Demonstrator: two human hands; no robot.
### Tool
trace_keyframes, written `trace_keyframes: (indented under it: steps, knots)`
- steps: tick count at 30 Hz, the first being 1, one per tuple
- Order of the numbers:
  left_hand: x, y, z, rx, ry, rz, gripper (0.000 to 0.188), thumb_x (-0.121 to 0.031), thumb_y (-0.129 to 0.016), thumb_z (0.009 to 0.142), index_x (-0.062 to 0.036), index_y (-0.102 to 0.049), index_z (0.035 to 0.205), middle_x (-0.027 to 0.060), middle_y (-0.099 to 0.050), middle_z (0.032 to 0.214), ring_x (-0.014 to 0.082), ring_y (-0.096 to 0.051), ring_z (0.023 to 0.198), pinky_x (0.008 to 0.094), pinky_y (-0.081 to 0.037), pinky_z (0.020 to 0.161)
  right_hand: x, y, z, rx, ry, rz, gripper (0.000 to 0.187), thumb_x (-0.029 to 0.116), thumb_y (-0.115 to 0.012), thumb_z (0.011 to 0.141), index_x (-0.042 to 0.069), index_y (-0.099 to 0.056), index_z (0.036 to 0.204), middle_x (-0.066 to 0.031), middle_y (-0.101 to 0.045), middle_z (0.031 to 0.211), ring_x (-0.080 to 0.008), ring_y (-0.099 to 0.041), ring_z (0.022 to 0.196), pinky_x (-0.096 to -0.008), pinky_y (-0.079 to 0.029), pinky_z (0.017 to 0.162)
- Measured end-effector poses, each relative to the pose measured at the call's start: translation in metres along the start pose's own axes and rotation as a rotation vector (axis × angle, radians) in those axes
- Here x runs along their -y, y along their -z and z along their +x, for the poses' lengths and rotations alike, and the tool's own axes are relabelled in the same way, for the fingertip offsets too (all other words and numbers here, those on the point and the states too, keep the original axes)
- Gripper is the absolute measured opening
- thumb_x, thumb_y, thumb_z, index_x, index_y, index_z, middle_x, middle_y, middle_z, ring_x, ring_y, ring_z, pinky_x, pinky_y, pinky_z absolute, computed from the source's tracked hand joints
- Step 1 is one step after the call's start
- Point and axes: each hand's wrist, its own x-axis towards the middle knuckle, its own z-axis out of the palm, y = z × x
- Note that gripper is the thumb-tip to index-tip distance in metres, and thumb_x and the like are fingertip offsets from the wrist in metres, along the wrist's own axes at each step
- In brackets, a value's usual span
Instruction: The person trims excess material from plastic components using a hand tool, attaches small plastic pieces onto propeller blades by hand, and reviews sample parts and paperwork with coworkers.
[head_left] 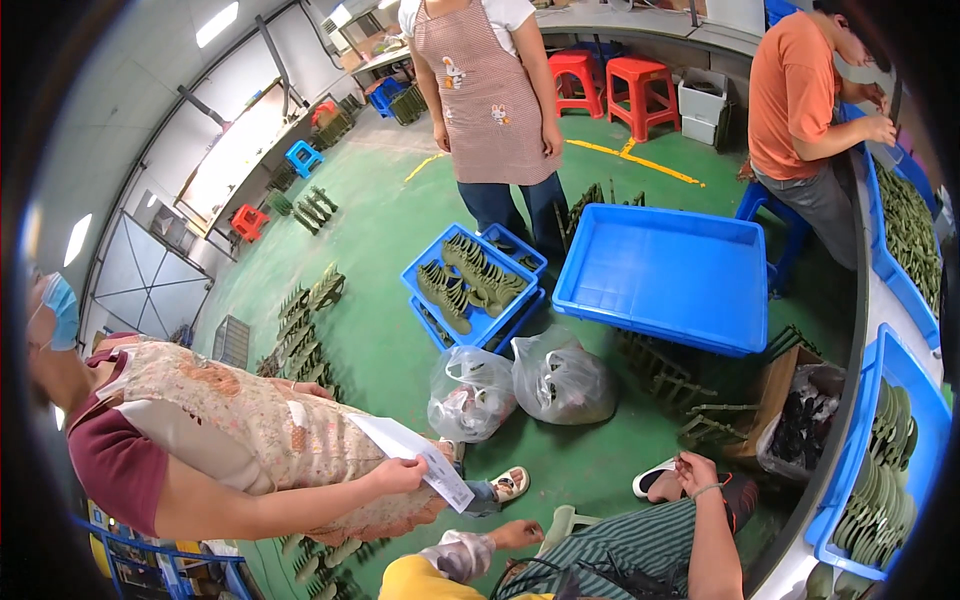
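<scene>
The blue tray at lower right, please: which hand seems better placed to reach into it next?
Probably the right hand: it is on the side nearer that blue tray, while the left hand is farther away across the striped apron.

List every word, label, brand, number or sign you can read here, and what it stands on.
No text can be read.
White sheet held by the floral-aproned co-worker: dark print, too small and blurred to read.
Checked apron: rabbit pictures, no readable words.
</scene>
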Motion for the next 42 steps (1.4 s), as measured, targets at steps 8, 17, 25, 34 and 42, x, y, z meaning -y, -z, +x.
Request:
trace_keyframes:
  steps: [8, 17, 25, 34, 42]
  knots:
    - [0.048, 0.003, 0.017, -0.470, 0.368, -0.570, 0.020, -0.020, -0.064, 0.094, -0.0036, -0.066, 0.106, 0.0029, -0.066, 0.085, 0.0116, -0.059, 0.071, 0.0270, -0.048, 0.063, -0.003, 0.007, 0.001, -0.031, -0.011, 0.032, 0.009, 0.010, -0.065, 0.090, 0.002, -0.066, 0.093, -0.0087, -0.066, 0.081, -0.0180, -0.062, 0.070, -0.0331, -0.054, 0.062]
    - [0.078, -0.039, -0.018, -0.172, 0.439, -0.493, 0.041, -0.036, -0.072, 0.087, -0.0073, -0.066, 0.115, 0.0036, -0.066, 0.090, 0.0134, -0.061, 0.077, 0.0273, -0.049, 0.066, -0.004, 0.012, 0.001, -0.093, -0.014, 0.047, 0.006, 0.008, -0.064, 0.088, 0.001, -0.063, 0.086, -0.0099, -0.064, 0.075, -0.0189, -0.062, 0.065, -0.0333, -0.053, 0.060]
    - [0.102, -0.056, -0.037, 0.194, 0.300, -0.561, 0.073, -0.020, -0.070, 0.091, -0.0102, -0.029, 0.150, 0.0173, -0.052, 0.139, 0.0260, -0.054, 0.121, 0.0346, -0.044, 0.102, -0.003, 0.017, -0.004, -0.063, -0.020, 0.089, 0.008, 0.007, -0.061, 0.091, 0.001, -0.062, 0.085, -0.0099, -0.063, 0.075, -0.0198, -0.060, 0.065, -0.0348, -0.052, 0.060]
    - [0.076, -0.051, -0.057, 0.104, 0.108, 0.021, 0.105, -0.056, -0.074, 0.079, -0.0181, -0.016, 0.157, 0.0288, -0.045, 0.141, 0.0452, -0.048, 0.125, 0.0533, -0.038, 0.104, -0.002, 0.020, -0.007, -0.068, -0.019, 0.059, 0.007, 0.008, -0.062, 0.092, 0.002, -0.061, 0.088, -0.0095, -0.063, 0.076, -0.0203, -0.061, 0.067, -0.0346, -0.052, 0.061]
    - [0.011, -0.022, -0.105, -0.076, -0.215, 0.472, 0.078, -0.057, -0.066, 0.084, -0.0200, -0.039, 0.147, 0.0259, -0.048, 0.131, 0.0453, -0.046, 0.119, 0.0523, -0.037, 0.101, -0.001, 0.019, 0.000, -0.081, -0.020, 0.124, 0.006, 0.006, -0.061, 0.093, 0.001, -0.063, 0.091, -0.0115, -0.064, 0.079, -0.0214, -0.061, 0.068, -0.0349, -0.053, 0.061]
